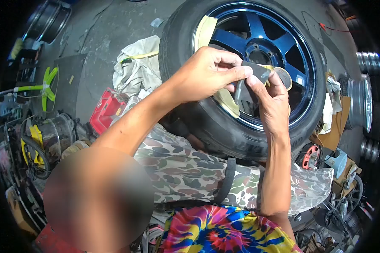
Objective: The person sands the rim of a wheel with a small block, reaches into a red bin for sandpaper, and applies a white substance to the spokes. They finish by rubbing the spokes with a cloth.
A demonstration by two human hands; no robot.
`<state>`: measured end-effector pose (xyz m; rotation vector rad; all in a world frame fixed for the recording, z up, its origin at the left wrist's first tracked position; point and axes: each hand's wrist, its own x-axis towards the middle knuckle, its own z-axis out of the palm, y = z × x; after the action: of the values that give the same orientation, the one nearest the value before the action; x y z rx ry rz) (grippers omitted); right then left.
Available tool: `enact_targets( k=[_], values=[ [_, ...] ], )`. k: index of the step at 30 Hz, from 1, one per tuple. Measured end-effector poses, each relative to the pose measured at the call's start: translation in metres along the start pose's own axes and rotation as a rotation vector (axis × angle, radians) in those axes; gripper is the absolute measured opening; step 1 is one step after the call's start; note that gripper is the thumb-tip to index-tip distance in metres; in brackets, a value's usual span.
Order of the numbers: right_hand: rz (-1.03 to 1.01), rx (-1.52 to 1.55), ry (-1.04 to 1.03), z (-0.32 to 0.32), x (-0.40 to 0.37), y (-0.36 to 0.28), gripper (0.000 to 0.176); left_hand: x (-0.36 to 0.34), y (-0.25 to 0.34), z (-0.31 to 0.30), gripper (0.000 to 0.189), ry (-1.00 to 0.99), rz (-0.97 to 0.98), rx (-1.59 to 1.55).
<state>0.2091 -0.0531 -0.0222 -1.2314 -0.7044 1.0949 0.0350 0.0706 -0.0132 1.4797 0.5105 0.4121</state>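
My left hand (215,74) and my right hand (272,99) meet above a wheel, thumbs almost touching. Both pinch a small dark grey sheet (249,93), perhaps sandpaper, with a shiny streak on it. A roll of masking tape (289,76) hangs at the right hand's fingers; how it is held is partly hidden. Below lies a blue spoked wheel rim (254,26) inside a black tyre (179,46). Pale yellow masking strips (205,31) cover parts of the rim's left edge, and my hands hide some spokes.
Left of the tyre lie a crumpled grey cloth (135,63) and a red plastic case (107,110). A lime-green spoked piece (49,89) stands further left. Silver rims (361,103) and a cardboard piece (337,124) are at the right. Camouflage-clad legs (185,168) are close to the tyre.
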Motion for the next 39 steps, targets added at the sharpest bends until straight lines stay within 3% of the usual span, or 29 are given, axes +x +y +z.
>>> enact_targets(
  k=[2,4,6,7,9,11,15,20,26,33,37,39],
  values=[
    [0.045,-0.084,-0.036,0.000,0.005,0.007,0.023,0.001,0.003,-0.013,0.027,0.048,-0.039,0.313],
    [0.130,-0.388,-0.089,-0.010,0.013,0.025,0.017,0.001,-0.019,-0.042,0.029,0.032,0.139,0.780],
    [0.015,-0.485,-0.133,-0.012,0.015,0.062,0.021,-0.015,-0.048,-0.061,0.037,-0.036,0.256,1.218],
    [-0.043,-0.563,-0.122,-0.004,0.013,0.070,0.023,-0.022,-0.053,-0.060,0.037,-0.038,0.255,1.216],
    [0.088,-0.766,-0.139,0.005,0.012,0.074,0.028,-0.039,-0.064,-0.056,0.044,-0.150,0.233,1.417],
    [-0.159,-0.980,-0.132,0.009,0.014,0.089,0.028,-0.043,-0.074,-0.054,0.047,-0.172,0.282,1.435],
    [-0.182,-1.094,-0.179,0.020,0.017,0.082,0.026,-0.043,-0.078,-0.056,0.045,-0.170,0.399,1.432],
    [0.189,-0.737,-0.105,0.027,0.023,0.079,0.027,-0.041,-0.080,-0.068,0.044,-0.125,0.477,1.435],
    [0.087,-0.955,0.000,0.035,0.021,0.085,0.036,-0.033,-0.080,-0.083,0.043,-0.090,0.476,1.492],
    [0.125,-0.895,0.031,0.044,0.028,0.086,0.039,-0.025,-0.086,-0.098,0.043,0.075,0.445,1.507],
    [0.094,-0.946,0.025,0.035,0.021,0.090,0.040,-0.027,-0.080,-0.118,0.044,0.247,0.375,1.405],
    [0.011,-0.935,0.034,0.038,0.025,0.093,0.039,-0.023,-0.082,-0.133,0.042,0.425,0.311,1.268]
  ],
)
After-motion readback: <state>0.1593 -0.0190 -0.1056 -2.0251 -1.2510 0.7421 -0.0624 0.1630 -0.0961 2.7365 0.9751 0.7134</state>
